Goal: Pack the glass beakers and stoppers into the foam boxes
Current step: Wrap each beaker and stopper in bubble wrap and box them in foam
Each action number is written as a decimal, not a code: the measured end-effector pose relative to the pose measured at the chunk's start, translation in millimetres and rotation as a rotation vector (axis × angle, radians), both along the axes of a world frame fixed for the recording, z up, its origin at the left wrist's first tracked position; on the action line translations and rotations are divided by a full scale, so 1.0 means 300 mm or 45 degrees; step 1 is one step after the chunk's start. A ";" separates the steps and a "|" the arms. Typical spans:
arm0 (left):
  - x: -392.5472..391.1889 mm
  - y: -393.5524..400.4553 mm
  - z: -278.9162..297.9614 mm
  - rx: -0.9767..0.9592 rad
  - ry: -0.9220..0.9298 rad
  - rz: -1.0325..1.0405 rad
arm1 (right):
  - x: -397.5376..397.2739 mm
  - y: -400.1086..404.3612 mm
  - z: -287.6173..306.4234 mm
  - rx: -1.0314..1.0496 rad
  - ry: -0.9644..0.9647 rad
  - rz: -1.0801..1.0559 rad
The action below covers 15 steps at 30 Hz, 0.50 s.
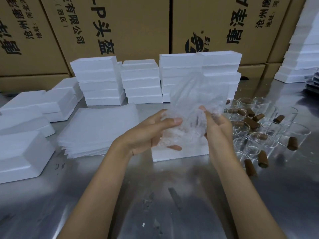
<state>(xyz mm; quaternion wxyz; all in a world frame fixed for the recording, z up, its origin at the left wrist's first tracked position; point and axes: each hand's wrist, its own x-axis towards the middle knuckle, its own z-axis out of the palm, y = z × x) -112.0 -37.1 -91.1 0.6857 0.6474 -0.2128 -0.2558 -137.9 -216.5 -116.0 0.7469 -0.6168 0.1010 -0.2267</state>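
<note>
Both hands are up over the middle of the steel surface, working a bubble-wrap sheet. Left hand has thumb and fingers curled round the crumpled lower part; right hand grips the other side, fingers curled into the film. Whether a beaker is already inside the wrap can't be told; it's too blurred. An open foam box sits directly below the hands. Loose glass beakers are clustered toward the surface's right edge with brown stoppers scattered among them. Stacked foam boxes line the back edge, and a flat pile of wrap sheets lies left of centre. Handling guess: the beakers are light, rigid, slick and breakable, so take one round the body, not the thin rim. The wrap is limp and light; pinch an edge. The stoppers look grippy and tough; the foam dents easily.
</note>
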 end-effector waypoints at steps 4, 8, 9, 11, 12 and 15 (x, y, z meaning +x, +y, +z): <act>-0.018 0.001 -0.003 0.366 -0.222 -0.199 | -0.082 -0.025 -0.047 -0.142 -0.017 -0.006; -0.041 -0.028 -0.027 0.560 -0.298 -0.291 | -0.127 -0.062 -0.097 -0.220 -0.063 -0.058; -0.043 -0.035 -0.037 0.609 -0.344 -0.239 | -0.131 -0.068 -0.107 -0.223 -0.070 -0.057; -0.039 -0.044 -0.052 0.651 -0.417 -0.127 | -0.129 -0.067 -0.120 -0.193 -0.072 -0.024; -0.034 -0.044 -0.058 0.666 -0.446 -0.078 | -0.126 -0.063 -0.123 -0.181 -0.062 -0.007; -0.013 -0.033 -0.072 0.698 -0.477 0.039 | -0.109 -0.052 -0.137 -0.212 -0.022 -0.032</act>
